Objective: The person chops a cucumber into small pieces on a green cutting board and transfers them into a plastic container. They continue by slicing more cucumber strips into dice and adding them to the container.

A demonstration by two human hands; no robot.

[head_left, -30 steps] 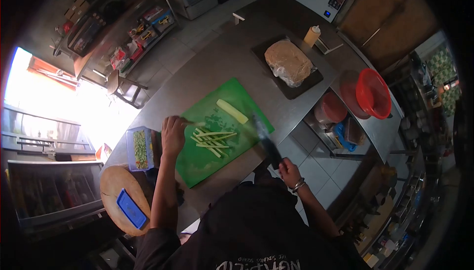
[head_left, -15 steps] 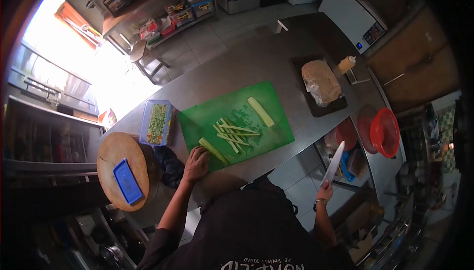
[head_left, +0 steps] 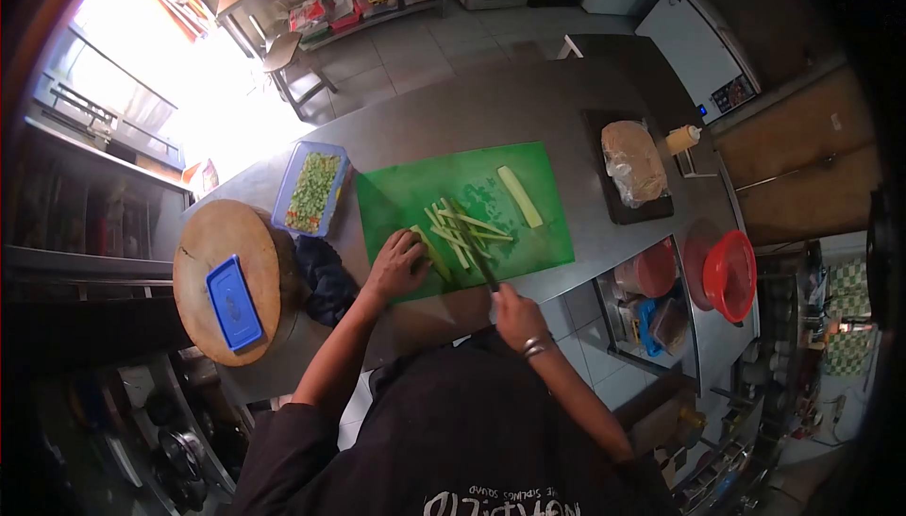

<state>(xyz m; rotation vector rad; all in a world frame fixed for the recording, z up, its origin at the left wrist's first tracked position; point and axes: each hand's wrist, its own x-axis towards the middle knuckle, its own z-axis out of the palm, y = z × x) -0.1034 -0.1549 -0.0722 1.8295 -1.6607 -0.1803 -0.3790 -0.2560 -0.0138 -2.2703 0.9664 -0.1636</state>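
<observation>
My left hand (head_left: 399,265) rests with curled fingers on a cucumber piece (head_left: 433,257) near the front left of a green cutting board (head_left: 549,247). In my right hand (head_left: 517,318) is the handle of a large kitchen knife (head_left: 484,266). The blade is turned edge-on and reaches over the board, just right of the cucumber piece. It crosses in front of a loose pile of cut cucumber strips (head_left: 491,229). Farther right on the board lies a longer cucumber piece (head_left: 520,197). My left fingers hide part of the cucumber they hold.
Left of the board stand a plastic container (head_left: 341,179) of diced vegetables, a dark cloth (head_left: 326,280) and a round wooden block (head_left: 195,252) bearing a blue lid (head_left: 235,304). To the right are a plastic-wrapped lump (head_left: 633,165) on a dark tray, a squeeze bottle (head_left: 682,140) and a red basin (head_left: 730,275).
My right hand has brought the knife from the right side, off the counter, in over the board. My left hand stays on the cucumber piece. The camera view has shifted slightly.
</observation>
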